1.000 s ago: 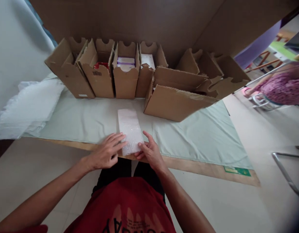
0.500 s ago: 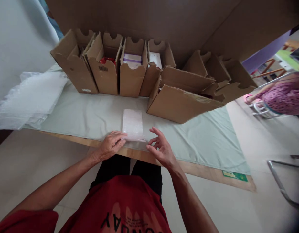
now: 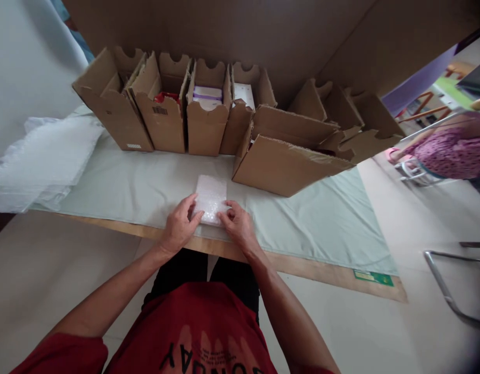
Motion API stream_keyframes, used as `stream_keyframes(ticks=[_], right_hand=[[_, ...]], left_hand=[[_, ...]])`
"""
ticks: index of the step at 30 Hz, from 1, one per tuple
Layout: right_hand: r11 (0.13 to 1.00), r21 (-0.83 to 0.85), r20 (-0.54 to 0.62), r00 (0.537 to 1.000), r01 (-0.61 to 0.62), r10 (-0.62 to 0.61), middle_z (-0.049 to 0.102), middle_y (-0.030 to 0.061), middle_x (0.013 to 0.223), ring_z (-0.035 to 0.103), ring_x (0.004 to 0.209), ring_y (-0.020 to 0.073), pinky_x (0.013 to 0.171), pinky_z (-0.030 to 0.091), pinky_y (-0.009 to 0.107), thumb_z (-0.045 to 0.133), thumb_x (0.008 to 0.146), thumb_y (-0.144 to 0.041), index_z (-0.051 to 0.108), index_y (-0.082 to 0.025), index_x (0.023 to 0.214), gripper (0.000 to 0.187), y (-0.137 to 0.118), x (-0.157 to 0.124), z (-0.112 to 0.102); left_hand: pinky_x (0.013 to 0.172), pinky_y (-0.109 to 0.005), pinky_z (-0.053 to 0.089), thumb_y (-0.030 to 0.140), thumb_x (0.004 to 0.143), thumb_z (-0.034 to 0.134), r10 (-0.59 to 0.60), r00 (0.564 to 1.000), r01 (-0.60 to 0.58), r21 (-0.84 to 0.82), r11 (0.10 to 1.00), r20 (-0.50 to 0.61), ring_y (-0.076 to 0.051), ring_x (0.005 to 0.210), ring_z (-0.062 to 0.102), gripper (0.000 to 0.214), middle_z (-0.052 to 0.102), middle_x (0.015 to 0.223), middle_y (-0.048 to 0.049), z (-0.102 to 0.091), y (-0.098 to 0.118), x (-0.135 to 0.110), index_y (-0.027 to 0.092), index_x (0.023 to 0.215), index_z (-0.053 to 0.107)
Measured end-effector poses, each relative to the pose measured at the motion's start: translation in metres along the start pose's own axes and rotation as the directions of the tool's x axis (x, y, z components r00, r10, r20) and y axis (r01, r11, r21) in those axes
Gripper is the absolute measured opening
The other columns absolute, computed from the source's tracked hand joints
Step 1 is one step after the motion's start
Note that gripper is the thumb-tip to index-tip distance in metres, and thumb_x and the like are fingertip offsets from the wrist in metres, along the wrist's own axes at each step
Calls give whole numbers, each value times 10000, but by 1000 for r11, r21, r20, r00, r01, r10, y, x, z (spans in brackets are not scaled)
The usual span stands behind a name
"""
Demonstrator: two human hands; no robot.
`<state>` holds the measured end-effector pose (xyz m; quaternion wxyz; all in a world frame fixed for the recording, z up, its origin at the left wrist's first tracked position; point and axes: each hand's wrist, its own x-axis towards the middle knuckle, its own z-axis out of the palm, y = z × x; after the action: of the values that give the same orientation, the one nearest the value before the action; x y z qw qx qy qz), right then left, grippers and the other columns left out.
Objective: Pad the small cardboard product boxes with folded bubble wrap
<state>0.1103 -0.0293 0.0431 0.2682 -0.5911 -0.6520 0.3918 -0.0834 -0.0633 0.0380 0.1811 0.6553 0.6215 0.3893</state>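
Note:
A small flat bubble-wrap packet [image 3: 211, 195], white and shiny, lies on the pale green cloth near the table's front edge. My left hand [image 3: 181, 223] grips its left side, the thumb over the near left corner and the fingers along the edge. On the opposite side my right hand [image 3: 237, 223] pinches the near right corner between thumb and fingers. What the wrap encloses cannot be made out.
Several upright cardboard holders [image 3: 208, 127] stand along the back, some with small boxes inside. A wider cardboard box [image 3: 294, 163] sits right of the packet. Stacked bubble-wrap sheets [image 3: 49, 150] lie at the left. Another person's patterned pink clothing [image 3: 453, 137] shows far right.
My right hand has come in from the right and now grips the packet. My left hand has moved up its left side. The loose near edge of the wrap now lies folded in.

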Motion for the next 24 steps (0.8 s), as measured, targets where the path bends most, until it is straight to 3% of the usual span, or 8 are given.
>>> stream_keyframes(ticks=[3, 5, 8, 12, 14, 16, 19, 24], right_hand=[[993, -115, -30, 1000, -5, 1, 605, -42, 633, 545, 581, 149, 574, 354, 257, 578, 848, -302, 634, -163, 1236, 416, -5, 2, 2], [987, -159, -32, 999, -3, -2, 622, -38, 646, 559, 590, 153, 587, 363, 259, 571, 856, -294, 627, -165, 1259, 427, -5, 4, 3], [979, -203, -18, 1000, 7, -11, 658, -20, 688, 587, 608, 164, 601, 388, 266, 559, 883, -315, 607, -163, 1297, 444, -4, 1, 1], [911, -371, -93, 969, 180, -229, 727, 117, 1108, 675, 893, 237, 774, 487, 347, 568, 914, -349, 591, -181, 1337, 456, -5, -20, -9], [799, -495, -3, 919, 342, -395, 636, 168, 1367, 622, 1165, 304, 930, 472, 419, 598, 901, -304, 593, -187, 1355, 469, -8, -29, -13], [689, -556, 148, 871, 465, -468, 547, 178, 1500, 528, 1330, 338, 1022, 427, 463, 612, 880, -228, 584, -177, 1382, 504, -11, -31, -13], [677, -544, 246, 865, 496, -437, 633, 169, 1414, 561, 1309, 317, 1046, 411, 458, 573, 874, -132, 628, -167, 1328, 459, -16, -25, -13], [875, -354, 195, 941, 330, -276, 776, 72, 976, 686, 865, 232, 857, 481, 362, 580, 925, -254, 692, -209, 1222, 321, -23, -22, -25]], left_hand=[[1106, -503, 452, 254, 964, 568, 274, 962, -266, 183, 946, -16, -307, 1273, 582, 397, 623, 1357, -172, -5, 2, -5, 188, 1355, 590], [1150, -556, 399, 202, 962, 550, 408, 905, -425, 226, 876, 122, -329, 1349, 530, 353, 620, 1387, -156, -10, 1, -7, 213, 1306, 628], [1140, -557, 416, 163, 936, 549, 461, 834, -533, 228, 815, 303, -326, 1310, 564, 335, 666, 1320, -149, -16, -5, -6, 187, 1255, 648], [1080, -487, 480, 118, 889, 553, 448, 822, -543, 244, 804, 353, -302, 1219, 612, 339, 683, 1264, -144, -18, -10, 2, 163, 1210, 655], [1037, -466, 501, 76, 857, 536, 444, 821, -541, 240, 806, 359, -291, 1170, 635, 338, 702, 1217, -137, -17, -10, 7, 168, 1150, 678], [988, -457, 514, 59, 829, 525, 428, 830, -524, 236, 818, 359, -287, 1111, 659, 334, 724, 1176, -137, -16, -7, 13, 165, 1095, 698], [946, -447, 514, 110, 842, 525, 374, 867, -450, 195, 871, 329, -271, 1008, 688, 272, 762, 1073, -114, -19, -2, 18, 174, 1019, 721], [838, -338, 540, 255, 864, 545, 141, 926, -148, -7, 989, 349, -192, 820, 682, 294, 765, 949, -44, -35, 8, 16, 202, 1086, 730]])
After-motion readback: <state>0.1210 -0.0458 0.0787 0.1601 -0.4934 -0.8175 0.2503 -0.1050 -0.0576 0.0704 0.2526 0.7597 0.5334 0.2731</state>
